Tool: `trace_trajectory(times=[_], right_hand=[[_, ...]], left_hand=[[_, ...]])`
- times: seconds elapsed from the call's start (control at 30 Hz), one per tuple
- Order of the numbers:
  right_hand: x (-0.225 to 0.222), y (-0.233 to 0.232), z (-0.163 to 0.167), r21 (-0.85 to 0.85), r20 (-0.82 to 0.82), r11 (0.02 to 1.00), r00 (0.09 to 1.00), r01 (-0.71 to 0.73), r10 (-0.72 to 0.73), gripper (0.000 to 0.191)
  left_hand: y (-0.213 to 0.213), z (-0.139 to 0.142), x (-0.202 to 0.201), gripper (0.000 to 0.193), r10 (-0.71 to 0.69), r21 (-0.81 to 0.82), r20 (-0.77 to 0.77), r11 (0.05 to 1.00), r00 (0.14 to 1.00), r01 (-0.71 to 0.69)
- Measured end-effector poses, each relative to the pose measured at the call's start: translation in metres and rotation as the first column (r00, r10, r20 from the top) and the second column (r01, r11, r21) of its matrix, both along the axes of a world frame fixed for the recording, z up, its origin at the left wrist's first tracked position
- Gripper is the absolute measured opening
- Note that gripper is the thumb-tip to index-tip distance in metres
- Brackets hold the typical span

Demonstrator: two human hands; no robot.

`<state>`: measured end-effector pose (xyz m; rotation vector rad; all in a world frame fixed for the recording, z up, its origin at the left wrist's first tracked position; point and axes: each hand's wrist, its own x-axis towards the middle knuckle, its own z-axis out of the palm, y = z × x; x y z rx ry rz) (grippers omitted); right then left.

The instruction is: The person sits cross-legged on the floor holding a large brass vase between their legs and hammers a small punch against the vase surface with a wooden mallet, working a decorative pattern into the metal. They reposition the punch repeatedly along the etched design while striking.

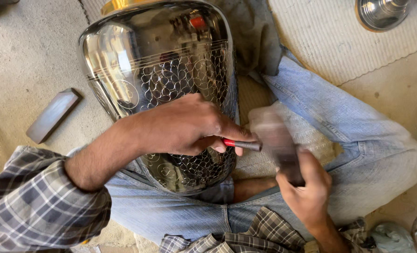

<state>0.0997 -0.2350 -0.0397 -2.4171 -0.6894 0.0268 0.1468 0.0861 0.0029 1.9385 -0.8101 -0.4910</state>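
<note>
Across the person's lap, the polished metal vessel (161, 84) lies while the left hand (180, 124) pinches a red-banded chisel (241, 144) against its engraved wall and the right hand (306, 187) clamps a blurred hammer (276, 140); seemingly mid-engraving, next needing squarely aimed blows.

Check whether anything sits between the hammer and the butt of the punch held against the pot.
Nothing visible does. The left hand holds the punch on the engraved pot; the right hand holds the blurred hammer right beside the punch's bare end.
</note>
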Motion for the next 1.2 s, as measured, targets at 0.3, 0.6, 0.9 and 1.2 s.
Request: trace_trajectory(times=[0.3, 0.6, 0.9, 1.2], right_hand=[[0.038, 0.002, 0.016, 0.329, -0.319, 0.943, 0.945, 0.041, 0.07, 0.077], [0.082, 0.02, 0.061, 0.443, -0.219, 0.892, 0.955, -0.085, 0.2, 0.075], [0.123, 0.045, 0.099, -0.043, 0.093, 0.873, 0.868, -0.486, 0.488, 0.073], [0.134, 0.05, 0.137, -0.09, 0.095, 0.854, 0.849, -0.512, 0.519, 0.072]], left_hand=[[-0.001, 0.003, -0.046, 0.065, 0.472, 0.036, 0.196, 0.872, 0.86, -0.487], [-0.024, -0.018, -0.08, 0.042, 0.788, -0.014, 0.361, 0.54, 0.499, -0.842], [-0.036, -0.016, -0.092, 0.033, 0.911, -0.206, 0.235, 0.386, 0.337, -0.899], [-0.044, -0.038, -0.097, 0.025, 0.957, -0.468, 0.169, 0.289, 0.237, -0.835]])
